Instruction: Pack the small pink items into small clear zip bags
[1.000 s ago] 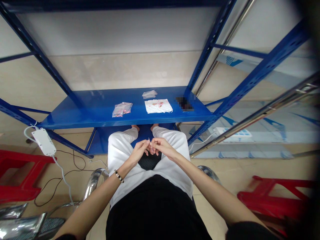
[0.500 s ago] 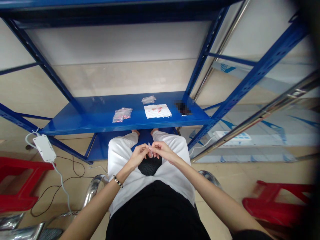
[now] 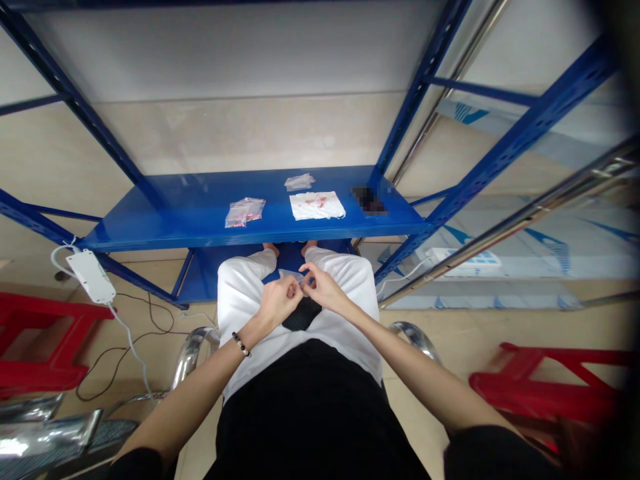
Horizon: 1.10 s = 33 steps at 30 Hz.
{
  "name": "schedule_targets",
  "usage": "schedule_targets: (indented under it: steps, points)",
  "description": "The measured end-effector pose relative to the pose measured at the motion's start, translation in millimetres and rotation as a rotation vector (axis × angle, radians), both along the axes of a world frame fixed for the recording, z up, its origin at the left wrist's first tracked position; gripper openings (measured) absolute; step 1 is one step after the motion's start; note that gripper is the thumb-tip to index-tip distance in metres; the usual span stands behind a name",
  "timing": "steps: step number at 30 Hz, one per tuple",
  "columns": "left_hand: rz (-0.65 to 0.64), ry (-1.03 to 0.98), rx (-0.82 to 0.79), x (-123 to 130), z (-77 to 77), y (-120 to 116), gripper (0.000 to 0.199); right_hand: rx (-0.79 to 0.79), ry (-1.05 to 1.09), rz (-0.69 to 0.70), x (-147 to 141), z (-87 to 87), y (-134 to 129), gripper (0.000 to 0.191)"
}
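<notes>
Above my lap, my left hand (image 3: 281, 298) and my right hand (image 3: 320, 287) meet with fingers pinched closed. Between them is a small clear plastic bag (image 3: 290, 274), its far part showing just beyond my fingertips. Both hands grip its near edge, though the fingers partly hide it. On the blue shelf (image 3: 200, 230) ahead, several clear bags with small red and pink pieces (image 3: 245, 212) lie to the left. A white cloth (image 3: 310, 208) with small red pieces (image 3: 316, 201) on it lies near the middle. Behind the cloth is a stack of clear bags (image 3: 299, 181).
A dark blurred object (image 3: 368, 200) lies at the shelf's right end. A white power strip (image 3: 91, 277) hangs by the left post, its cords trailing on the floor. Red stools (image 3: 45, 340) stand at left and right. Chrome chair arms (image 3: 193, 357) flank my legs.
The plastic bag has turned from edge-on to lying flatter, pointing away from me. My left hand has rolled over more, and my right fingers have lifted. The view has tilted slightly downward.
</notes>
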<state>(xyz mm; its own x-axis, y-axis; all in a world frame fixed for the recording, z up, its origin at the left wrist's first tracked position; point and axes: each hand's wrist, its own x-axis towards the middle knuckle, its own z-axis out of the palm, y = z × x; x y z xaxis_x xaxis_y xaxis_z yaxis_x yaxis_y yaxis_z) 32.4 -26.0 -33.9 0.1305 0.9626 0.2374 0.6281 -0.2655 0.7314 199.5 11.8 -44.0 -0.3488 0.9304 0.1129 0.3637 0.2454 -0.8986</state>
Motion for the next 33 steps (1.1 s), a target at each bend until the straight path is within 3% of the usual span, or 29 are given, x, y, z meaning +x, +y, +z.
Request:
schedule_targets:
  steps: [3,6,8,11,15,23,29,33]
  points:
    - [0.029,-0.095,-0.014,1,-1.6,1,0.015,-0.085,0.109,-0.035,3,-5.3,5,0.036]
    - [0.063,-0.315,-0.026,-1,-2.9,10,0.009,-0.151,0.245,-0.079,7,-4.2,11,0.032]
    - [0.11,-0.485,-0.082,-3,-5.1,17,0.022,-0.209,0.328,-0.072,8,-0.1,13,0.032]
    - [0.102,-0.772,-0.342,-7,-10.6,26,0.037,-0.288,0.422,0.02,7,8.4,14,0.037]
    - [-0.096,-1.061,-0.647,-10,-17.0,28,0.043,-0.336,0.469,0.114,8,18.2,11,0.046]
    - [-0.042,-1.098,-0.563,-10,-15.0,29,0.035,-0.457,0.514,0.133,20,25.0,14,0.07]
    - [-0.01,-1.082,-0.526,-10,-11.2,28,0.033,-0.526,0.719,-0.058,17,13.8,21,0.038]
    - [-0.033,-0.988,-0.479,-7,-7.3,25,0.036,-0.663,0.903,-0.133,3,-1.2,21,0.044]
